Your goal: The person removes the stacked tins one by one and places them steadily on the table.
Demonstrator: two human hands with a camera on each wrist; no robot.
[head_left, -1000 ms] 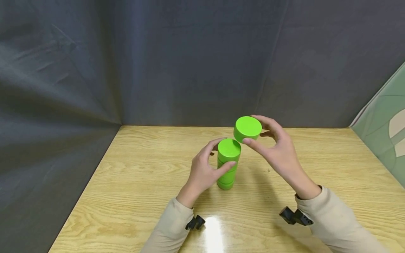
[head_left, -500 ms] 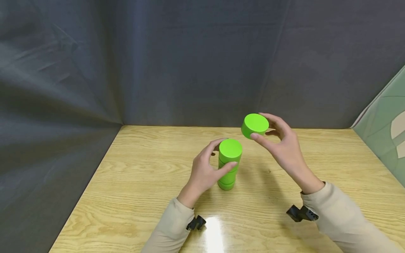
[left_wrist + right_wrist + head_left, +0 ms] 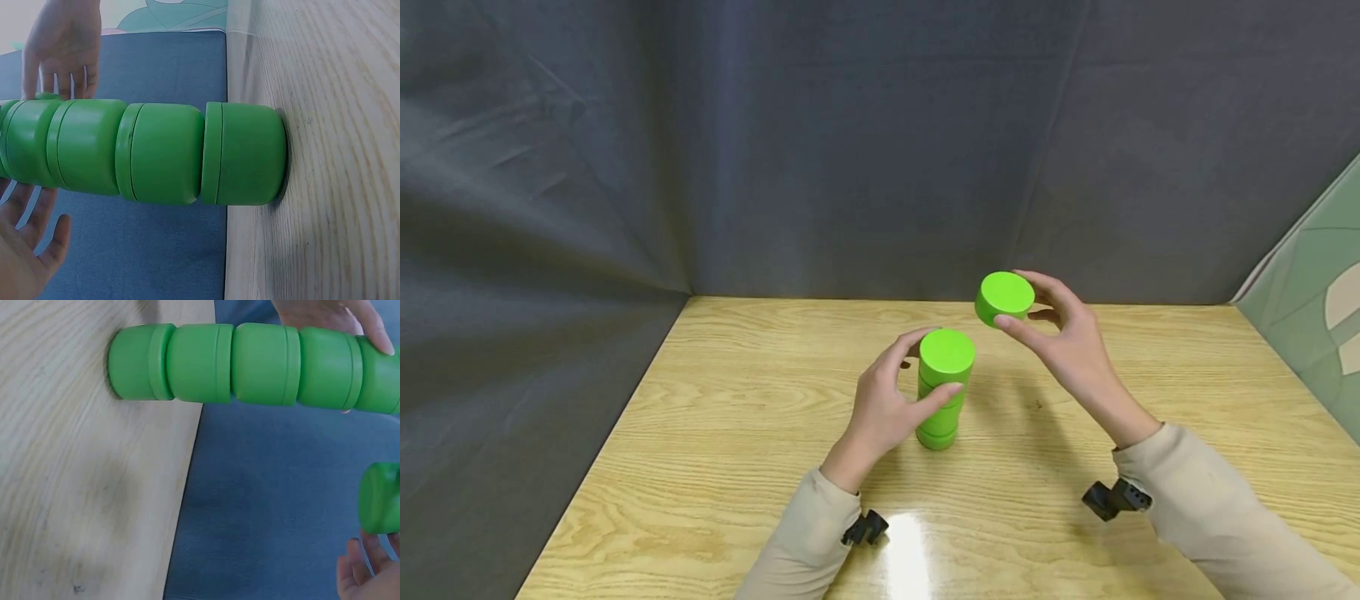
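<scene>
Several green round lidded canisters form an upright stack on the wooden table. My left hand grips this column near its top, thumb on the near side and fingers reaching behind. In the right wrist view, the left thumb lies across the uppermost canister. Up and to the right of the stack, my right hand holds another green canister between thumb and fingers, apart from the column and clear of the table. The left wrist view shows the right hand beyond the stack, its canister mostly hidden.
The wooden table ends at a dark cloth along the back and left. A green patterned panel stands at the right edge. Each sleeve carries a small black wrist camera.
My right hand has carried its canister up and rightward off the stack's top edge, then dipped very slightly. The left hand and the stack stay in place.
</scene>
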